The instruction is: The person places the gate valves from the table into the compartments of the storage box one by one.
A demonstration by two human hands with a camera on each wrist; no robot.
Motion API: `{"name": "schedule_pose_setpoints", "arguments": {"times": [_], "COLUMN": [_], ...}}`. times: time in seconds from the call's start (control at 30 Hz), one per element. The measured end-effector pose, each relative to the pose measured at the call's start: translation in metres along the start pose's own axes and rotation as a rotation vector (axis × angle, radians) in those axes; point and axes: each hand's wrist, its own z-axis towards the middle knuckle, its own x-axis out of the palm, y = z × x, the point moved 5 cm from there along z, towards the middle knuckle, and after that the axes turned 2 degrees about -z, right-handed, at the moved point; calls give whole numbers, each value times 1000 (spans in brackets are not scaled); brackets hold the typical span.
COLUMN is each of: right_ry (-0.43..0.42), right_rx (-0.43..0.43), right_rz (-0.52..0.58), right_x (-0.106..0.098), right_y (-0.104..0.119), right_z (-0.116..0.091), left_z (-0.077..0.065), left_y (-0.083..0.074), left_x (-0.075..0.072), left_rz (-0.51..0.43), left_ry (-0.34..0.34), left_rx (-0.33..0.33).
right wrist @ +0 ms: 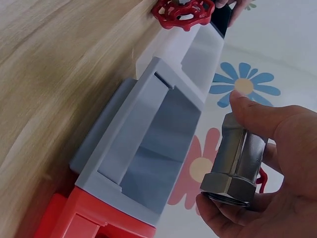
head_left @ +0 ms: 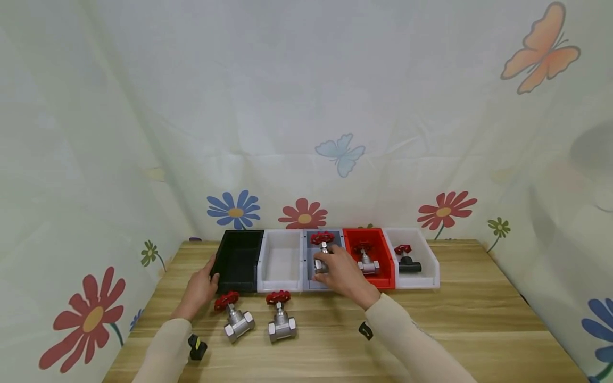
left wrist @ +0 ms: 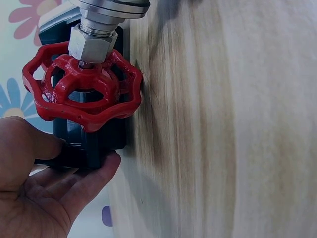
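A steel valve (right wrist: 237, 163) with a red handwheel is gripped by my right hand (head_left: 346, 272) between thumb and fingers, held over the grey bin (right wrist: 133, 136). At the row's left end, my left hand (head_left: 200, 290) holds the side wall of the black bin (head_left: 238, 261), thumb on one side and fingers on the other. Two more steel valves with red handwheels lie on the table in front of the bins: a left valve (head_left: 238, 323) near my left hand and a right valve (head_left: 282, 325). The left wrist view shows a red handwheel (left wrist: 84, 116) up close.
Between the black and grey bins stands a white bin (head_left: 281, 260). Right of the grey one, a red bin (head_left: 389, 279) holds a steel valve (head_left: 367, 266). The rightmost white bin (head_left: 433, 279) contains a black valve (head_left: 409, 264) with a red handle. A patterned curtain hangs behind the wooden table (head_left: 460, 330).
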Motion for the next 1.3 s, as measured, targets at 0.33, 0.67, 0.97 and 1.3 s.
{"name": "schedule_pose_setpoints", "arguments": {"times": [0.33, 0.67, 0.97, 1.3], "right_ry": [67, 70, 93, 102], "right_rx": [86, 177, 239, 270], "right_rz": [-1, -2, 8, 10], "right_x": [10, 23, 35, 53], "right_y": [-2, -5, -6, -17], "right_z": [15, 25, 29, 38], "left_z": [-1, -4, -5, -3], "left_y": [0, 2, 3, -4], "left_x": [-3, -3, -3, -3], "left_rz": [1, 1, 2, 1], "left_ry": [-15, -6, 2, -20], "left_rx": [5, -2, -5, 12]}}
